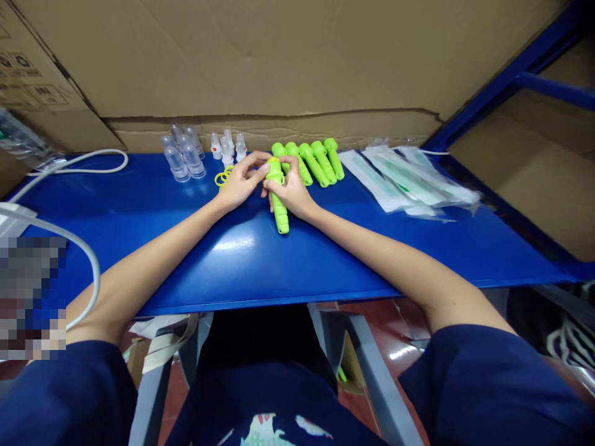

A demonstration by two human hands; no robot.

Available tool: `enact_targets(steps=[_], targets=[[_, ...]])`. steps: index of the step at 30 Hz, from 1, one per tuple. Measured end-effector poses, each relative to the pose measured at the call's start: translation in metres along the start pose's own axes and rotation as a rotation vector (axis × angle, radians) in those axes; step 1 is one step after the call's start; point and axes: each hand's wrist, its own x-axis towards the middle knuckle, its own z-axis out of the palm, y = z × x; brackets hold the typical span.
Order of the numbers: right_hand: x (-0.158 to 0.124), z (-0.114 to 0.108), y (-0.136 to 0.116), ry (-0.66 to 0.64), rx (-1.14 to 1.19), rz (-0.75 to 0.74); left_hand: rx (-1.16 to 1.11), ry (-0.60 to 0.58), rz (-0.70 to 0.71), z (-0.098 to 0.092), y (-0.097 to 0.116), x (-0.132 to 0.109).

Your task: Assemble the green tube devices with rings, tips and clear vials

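My right hand (292, 189) is wrapped round a lime-green plastic flashlight body (279, 214), its wide head pointing away from me and its narrow tail toward me. A yellow ring (273, 160) shows at the head end. There, the thumb and fingers of my left hand (242, 183) close on the head; whether they pinch the ring itself I cannot tell. Just left of that hand lie several loose yellow rings (223, 178). Behind my right hand, several more green flashlight bodies (316, 166) rest side by side.
Clear plastic tubes (177, 162) and small clear-and-white pieces (227, 148) stand at the back left of the blue table (199, 260). Flat plastic-wrapped packets (409, 179) lie at the right. A white cable (88, 248) loops over the left side; cardboard (279, 62) walls the back.
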Motion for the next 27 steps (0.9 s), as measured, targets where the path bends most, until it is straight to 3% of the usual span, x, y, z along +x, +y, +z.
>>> enact_targets(steps=[6, 15, 21, 27], targets=[[-0.001, 0.001, 0.0, -0.025, -0.014, -0.005, 0.033, 0.071, -0.009, 0.001, -0.002, -0.001], [-0.004, 0.002, -0.014, -0.081, -0.029, 0.003, 0.022, -0.022, -0.015, -0.005, 0.003, -0.002], [-0.003, 0.001, -0.008, -0.056, -0.019, 0.01, -0.042, -0.06, -0.008, -0.003, 0.0, -0.002], [0.001, -0.004, 0.001, -0.036, -0.002, 0.024, -0.052, -0.019, -0.05, -0.006, -0.001, -0.004]])
